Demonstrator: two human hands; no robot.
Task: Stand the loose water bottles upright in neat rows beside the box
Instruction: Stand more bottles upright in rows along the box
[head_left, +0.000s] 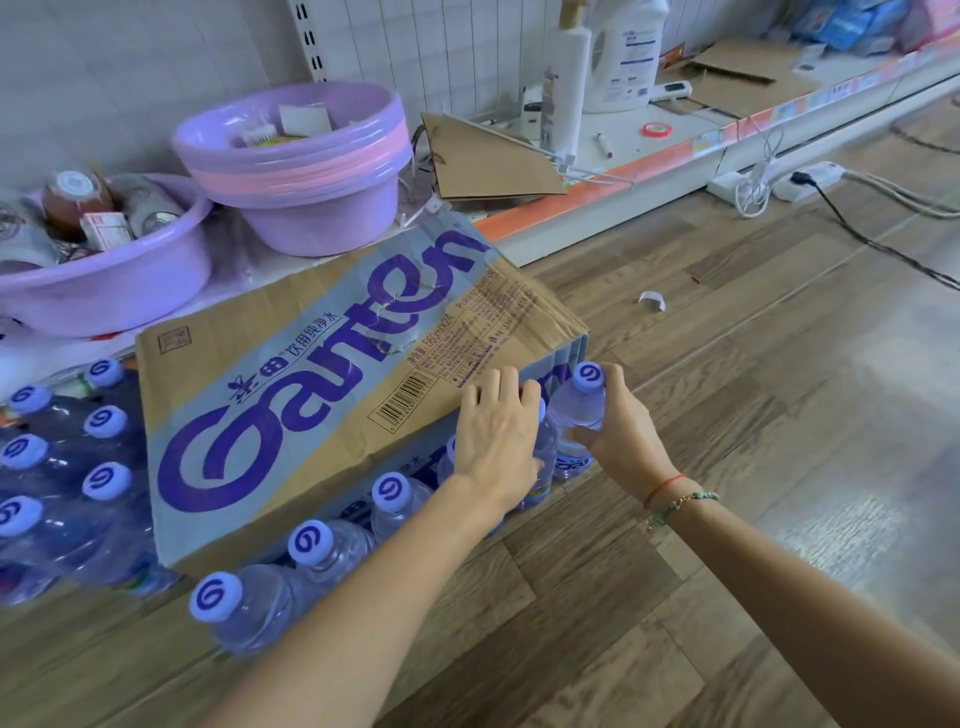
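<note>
A cardboard water box (291, 415) with purple lettering lies on the wood floor. Along its near side stands a row of clear water bottles with pale blue caps (311, 543), upright and close together. At the row's far right end, my right hand (618, 431) grips an upright bottle (579, 410) around its shoulder, beside the box corner. My left hand (496, 436) rests over the neighbouring bottle (543, 457), which it mostly hides. Several more capped bottles (101, 480) stand grouped to the left of the box.
Behind the box runs a low white shelf (597, 202) holding purple basins (306, 156), cardboard pieces and detergent bottles. A power strip (779, 182) with cables lies on the floor at the right. A scrap of white paper (653, 300) lies beyond the box.
</note>
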